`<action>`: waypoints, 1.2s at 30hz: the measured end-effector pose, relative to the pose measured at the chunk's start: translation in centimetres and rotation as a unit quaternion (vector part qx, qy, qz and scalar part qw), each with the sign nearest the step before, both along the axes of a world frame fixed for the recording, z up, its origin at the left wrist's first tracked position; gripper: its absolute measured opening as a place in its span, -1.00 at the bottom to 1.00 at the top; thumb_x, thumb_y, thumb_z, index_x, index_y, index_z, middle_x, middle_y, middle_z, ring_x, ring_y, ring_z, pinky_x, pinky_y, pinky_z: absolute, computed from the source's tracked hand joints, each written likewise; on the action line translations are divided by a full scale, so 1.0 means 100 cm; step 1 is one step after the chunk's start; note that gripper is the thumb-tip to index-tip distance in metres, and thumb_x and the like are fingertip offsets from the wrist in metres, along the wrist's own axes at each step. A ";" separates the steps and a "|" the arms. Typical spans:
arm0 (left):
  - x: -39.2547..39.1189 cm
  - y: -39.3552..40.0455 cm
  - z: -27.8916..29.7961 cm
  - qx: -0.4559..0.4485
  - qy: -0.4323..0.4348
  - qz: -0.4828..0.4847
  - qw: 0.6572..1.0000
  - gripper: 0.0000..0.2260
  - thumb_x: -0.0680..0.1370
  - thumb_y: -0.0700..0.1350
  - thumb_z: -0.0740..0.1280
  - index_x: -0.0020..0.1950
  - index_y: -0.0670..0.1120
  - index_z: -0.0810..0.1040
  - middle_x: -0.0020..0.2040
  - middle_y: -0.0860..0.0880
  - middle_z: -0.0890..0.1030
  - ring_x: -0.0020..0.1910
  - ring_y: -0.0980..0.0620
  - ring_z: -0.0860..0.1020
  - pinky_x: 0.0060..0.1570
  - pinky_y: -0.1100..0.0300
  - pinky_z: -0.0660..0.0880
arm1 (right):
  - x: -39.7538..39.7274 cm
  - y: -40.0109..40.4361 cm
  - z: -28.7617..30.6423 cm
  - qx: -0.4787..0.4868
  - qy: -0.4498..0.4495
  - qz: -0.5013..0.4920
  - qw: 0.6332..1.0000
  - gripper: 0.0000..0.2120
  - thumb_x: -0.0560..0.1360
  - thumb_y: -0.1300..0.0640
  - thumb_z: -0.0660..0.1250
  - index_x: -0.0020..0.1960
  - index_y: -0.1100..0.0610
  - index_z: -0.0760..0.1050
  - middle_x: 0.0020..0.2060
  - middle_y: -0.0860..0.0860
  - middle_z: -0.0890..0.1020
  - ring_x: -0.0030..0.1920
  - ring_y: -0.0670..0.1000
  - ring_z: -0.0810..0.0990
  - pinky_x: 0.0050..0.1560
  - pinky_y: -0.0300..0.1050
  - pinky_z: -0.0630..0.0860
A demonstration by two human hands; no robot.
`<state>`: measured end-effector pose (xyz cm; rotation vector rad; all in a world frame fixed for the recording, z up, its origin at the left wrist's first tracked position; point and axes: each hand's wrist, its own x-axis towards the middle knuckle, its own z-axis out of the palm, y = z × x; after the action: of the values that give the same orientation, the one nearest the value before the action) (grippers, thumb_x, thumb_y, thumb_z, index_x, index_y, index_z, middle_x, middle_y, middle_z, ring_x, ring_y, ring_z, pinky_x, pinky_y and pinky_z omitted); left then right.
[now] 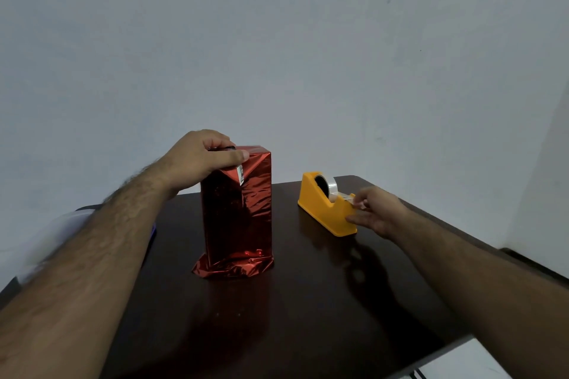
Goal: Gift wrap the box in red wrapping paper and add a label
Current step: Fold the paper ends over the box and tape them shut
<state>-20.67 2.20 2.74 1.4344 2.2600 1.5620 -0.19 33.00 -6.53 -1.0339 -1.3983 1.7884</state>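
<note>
- I see the box [237, 209] standing upright on the dark bench [308, 301], near its middle, with red wrapping paper [246, 194] already round its sides.
- At the top, the paper is folded over into a triangular flap, and one short strip of clear tape [240, 175] shows on the flap's point. I judge the top end to be partly closed, not yet fully secured.
- My left hand [200, 160] rests on the top of the box, fingers curled over the far edge and thumb pressed against the front of the fold, holding the paper down.
- At the bottom, loose paper [231, 268] spreads crumpled out onto the bench. That end looks unfolded and untaped, so it is work still left.
- The yellow tape dispenser [326, 206] sits to the right of the box, apart from it.
- My right hand [378, 212] is at the dispenser's cutter end; its fingers [358, 203] seem to pinch the free end of the tape there, though the tape is clear and the contact is hard to make out.
- I take the step in hand to be fetching another strip for the top fold.
- No label shows anywhere in view, so that part is not begun.
- Roughly, I put the job about halfway: body wrapped, one end in progress, the other end and the label outstanding.
</note>
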 end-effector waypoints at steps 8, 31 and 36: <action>-0.007 0.001 -0.001 -0.001 0.002 0.004 1.000 -0.79 0.55 0.10 0.54 0.01 -0.03 0.78 0.13 0.02 0.69 0.12 0.02 0.67 0.15 0.07 0.58 | 0.000 0.006 -0.026 0.071 -0.037 -0.038 0.996 -0.74 0.44 0.34 0.51 0.11 0.33 0.58 0.06 0.22 0.62 0.05 0.22 0.67 -0.13 0.08 0.73; -0.009 0.005 -0.006 0.013 -0.033 -0.007 0.999 -0.79 0.55 0.05 0.55 0.00 -0.09 0.77 0.08 -0.13 0.71 -0.08 0.04 0.66 0.05 0.07 0.55 | 0.008 0.009 -0.058 0.092 0.011 -0.060 0.994 -0.67 0.49 0.26 0.55 0.21 0.34 0.62 0.03 0.12 0.68 0.00 0.10 0.67 0.01 0.01 0.65; -0.009 0.003 -0.005 0.007 -0.041 -0.012 0.999 -0.78 0.55 0.07 0.54 0.01 -0.07 0.76 0.02 -0.07 0.74 -0.12 0.10 0.68 0.00 0.12 0.57 | 0.008 -0.024 -0.030 0.329 0.047 -0.046 0.942 -0.82 0.54 0.19 0.51 -0.25 0.08 0.66 -0.16 0.05 0.65 -0.07 0.03 0.62 -0.05 -0.01 0.55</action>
<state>-21.52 2.54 2.26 1.3690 2.1816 1.6024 0.61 30.59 -9.55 -0.6282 -1.6828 1.1430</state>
